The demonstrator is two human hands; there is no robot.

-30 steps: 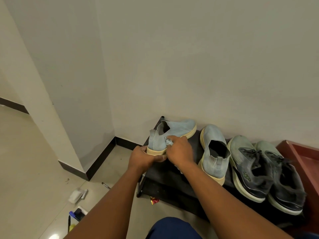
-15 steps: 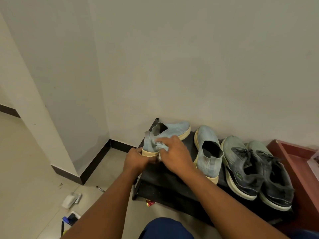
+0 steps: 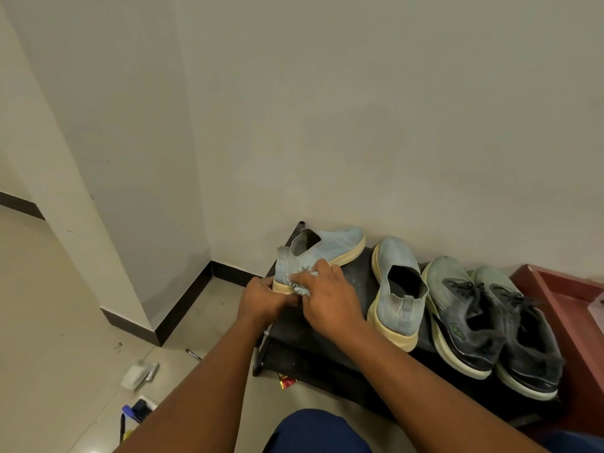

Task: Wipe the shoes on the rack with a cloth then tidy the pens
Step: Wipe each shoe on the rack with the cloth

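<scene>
Since a second ago my right hand [image 3: 330, 300] slid the cloth [image 3: 302, 282] down to the heel sole of the blue slip-on [image 3: 322, 251], mid-frame on the rack [image 3: 356, 325]. Left hand [image 3: 261, 297] grips the heel. Press too hard and it'll probably tip off.

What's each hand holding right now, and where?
Left hand grips the light blue shoe at its heel sole. Right hand presses the bunched cloth against the shoe's heel side.

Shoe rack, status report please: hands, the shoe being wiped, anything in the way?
Left hand grips heel of left blue shoe. Right hand presses cloth on its side. Shoe on rack, tipped sideways. Nothing in the way.
</scene>
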